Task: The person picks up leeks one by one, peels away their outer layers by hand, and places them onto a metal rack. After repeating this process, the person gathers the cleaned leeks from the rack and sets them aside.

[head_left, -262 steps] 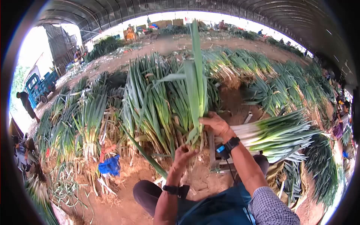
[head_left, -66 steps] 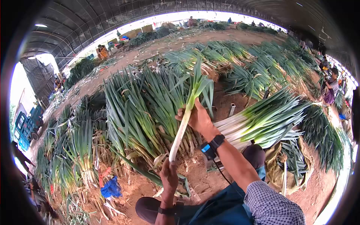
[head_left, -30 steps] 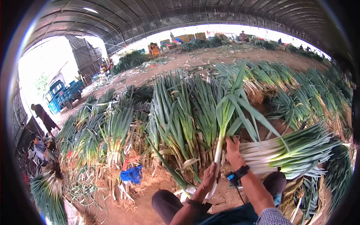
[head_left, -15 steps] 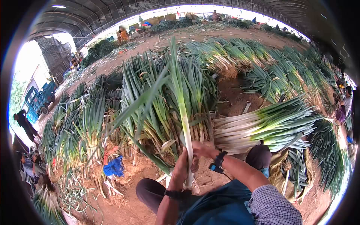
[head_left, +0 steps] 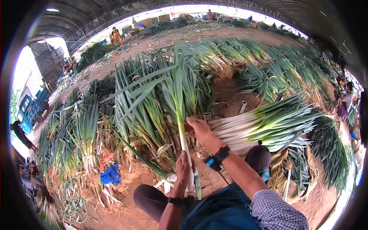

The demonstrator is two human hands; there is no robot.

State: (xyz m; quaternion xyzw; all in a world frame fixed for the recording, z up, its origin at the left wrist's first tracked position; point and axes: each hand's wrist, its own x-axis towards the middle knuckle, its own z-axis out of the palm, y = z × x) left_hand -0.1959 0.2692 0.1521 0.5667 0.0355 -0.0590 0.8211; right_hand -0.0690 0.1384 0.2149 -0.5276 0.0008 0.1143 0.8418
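Note:
My left hand [head_left: 184, 168] is wrapped round the white lower stem of a leek [head_left: 182, 130], which stands nearly upright in front of me with its green leaves fanned out at the top. My right hand [head_left: 200, 130] is raised just right of the stem, near where white turns green; its fingers point left, and whether they touch or grip the leek cannot be made out. A strip of green leaf [head_left: 197, 184] hangs beside the stem's lower end. Behind stands a thick bundle of unpeeled leeks [head_left: 142, 103]. Right of my right hand lies a pile of clean white-stemmed leeks [head_left: 253, 126].
More leek bundles [head_left: 86, 130] stand at left, near a blue plastic bag [head_left: 110, 174]. Other leek heaps [head_left: 291, 73] lie at back right. A sack [head_left: 277, 168] is beside my right knee. A blue cart [head_left: 33, 107] and several people are farther off.
My right hand has moved up from the lower stem to the upper part. A leaf strip now hangs by the stem's base. The view has shifted slightly to the right.

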